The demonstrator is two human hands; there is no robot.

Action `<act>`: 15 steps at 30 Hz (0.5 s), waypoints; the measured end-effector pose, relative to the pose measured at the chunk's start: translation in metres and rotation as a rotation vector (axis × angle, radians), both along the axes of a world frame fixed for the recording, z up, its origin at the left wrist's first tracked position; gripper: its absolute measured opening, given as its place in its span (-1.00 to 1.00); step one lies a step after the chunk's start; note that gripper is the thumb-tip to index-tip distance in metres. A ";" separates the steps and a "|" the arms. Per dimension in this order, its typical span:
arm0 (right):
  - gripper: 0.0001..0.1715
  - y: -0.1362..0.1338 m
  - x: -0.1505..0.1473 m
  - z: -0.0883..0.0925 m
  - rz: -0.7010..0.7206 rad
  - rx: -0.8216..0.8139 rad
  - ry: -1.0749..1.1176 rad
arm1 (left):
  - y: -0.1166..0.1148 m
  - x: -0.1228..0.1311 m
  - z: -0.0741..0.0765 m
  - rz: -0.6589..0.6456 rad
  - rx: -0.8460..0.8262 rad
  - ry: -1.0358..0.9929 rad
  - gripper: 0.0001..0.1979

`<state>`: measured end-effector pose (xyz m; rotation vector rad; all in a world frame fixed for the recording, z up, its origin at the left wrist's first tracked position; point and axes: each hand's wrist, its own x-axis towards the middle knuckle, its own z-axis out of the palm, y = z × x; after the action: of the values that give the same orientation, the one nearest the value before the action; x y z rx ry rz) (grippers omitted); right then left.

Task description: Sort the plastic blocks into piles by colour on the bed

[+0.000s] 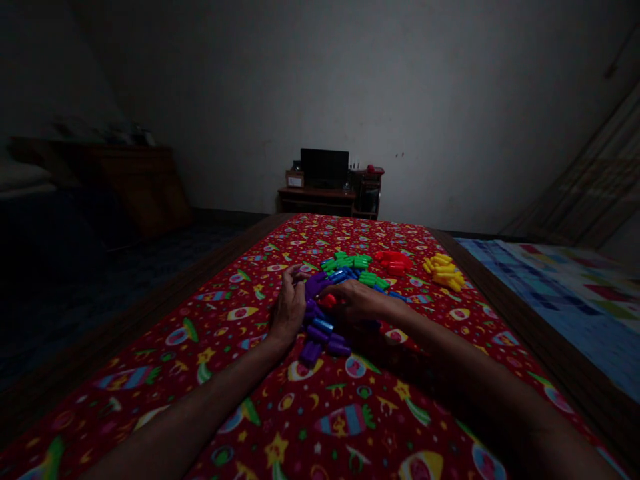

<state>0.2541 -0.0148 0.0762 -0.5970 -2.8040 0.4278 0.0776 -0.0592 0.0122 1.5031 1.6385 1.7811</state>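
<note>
Cabinet (145, 180): brown, far left, in poor light.

Cloth (165, 393): red, patterned, beneath all the pieces. Risk: my forearms could drag it into folds and carry the pieces along.

My left hand (291, 307): against the left side of the purple pieces, fingers bent; whether it pinches one, I cannot tell. Risk: a sideways push could spread them.

Purple pieces (318, 333): between my hands and nearer, lying loosely. Risk: round sides; a knock could set one rolling.

Blue piece (323, 325): one, among the near purple pieces. Risk: in this dimness blue passes easily for purple.

Red piece (328, 301): at the fingertips of my right hand, amid purple. Whether gripped or merely touched, I cannot tell.

Blue pieces (343, 275): just beyond my right hand, touching green. Risk: colours that close could mix at a brush of the knuckles.

My right hand (353, 301): palm down, fingers bent and narrow; they hide what lies beneath.

Green pieces (353, 263): far side, two clusters, blue between.

Red pieces (394, 261): heaped, right of green, near enough to mingle if nudged.

Yellow pieces (445, 272): far right, well apart; least at risk.
</note>
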 end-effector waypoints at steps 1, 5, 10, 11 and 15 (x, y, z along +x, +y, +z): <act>-0.53 0.006 0.004 0.004 -0.043 -0.021 0.062 | 0.000 -0.001 0.000 0.003 -0.002 -0.001 -0.66; -0.52 0.049 0.041 0.017 -0.351 -0.057 0.445 | 0.000 -0.001 0.001 0.018 -0.017 0.017 -0.64; -0.69 0.098 0.103 0.007 -0.819 0.124 0.674 | -0.001 0.001 0.003 0.022 0.002 0.020 -0.66; -0.69 0.103 0.112 0.002 -0.875 0.147 0.672 | 0.000 0.001 0.002 0.017 0.006 0.023 -0.66; -0.71 0.112 0.132 -0.015 -0.912 0.106 0.645 | 0.001 0.000 0.000 0.002 0.003 0.042 -0.65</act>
<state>0.3864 0.0976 0.0608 -1.3172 -1.7028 0.2099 0.0774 -0.0584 0.0122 1.5512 1.6585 1.7655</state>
